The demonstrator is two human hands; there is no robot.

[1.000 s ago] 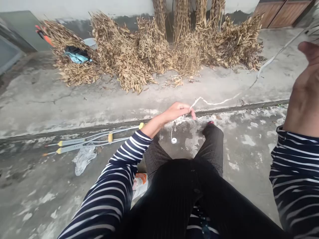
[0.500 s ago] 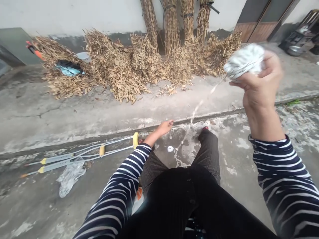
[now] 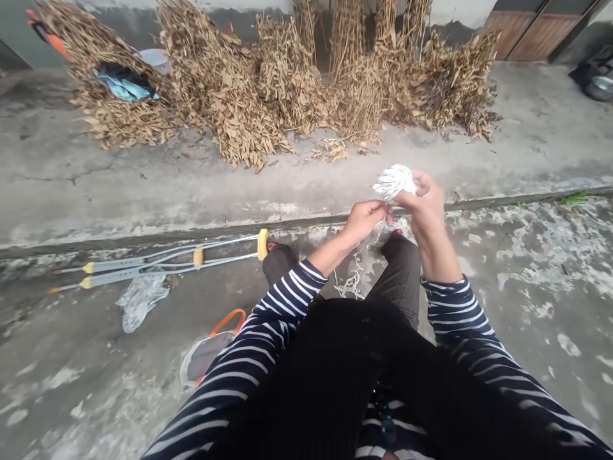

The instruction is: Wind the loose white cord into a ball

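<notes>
I sit on a concrete floor with my legs stretched out in dark trousers (image 3: 407,275). My right hand (image 3: 424,204) is closed around a ball of white string (image 3: 395,181), held up in front of me. My left hand (image 3: 366,217) is right beside it, fingers pinched on the string just under the ball. Loose white string (image 3: 352,284) lies tangled on the ground between my legs. Both arms wear navy and white striped sleeves.
A pair of metal crutches (image 3: 158,262) with yellow grips lies on the ground to my left, next to a crumpled clear plastic bag (image 3: 138,300). An orange-handled bag (image 3: 211,348) sits by my left hip. Bundles of dry brown plants (image 3: 287,83) lean against the far wall.
My right hand came down from high on the right with the string ball to the centre. My left hand rose from the ground to meet it at the ball.
</notes>
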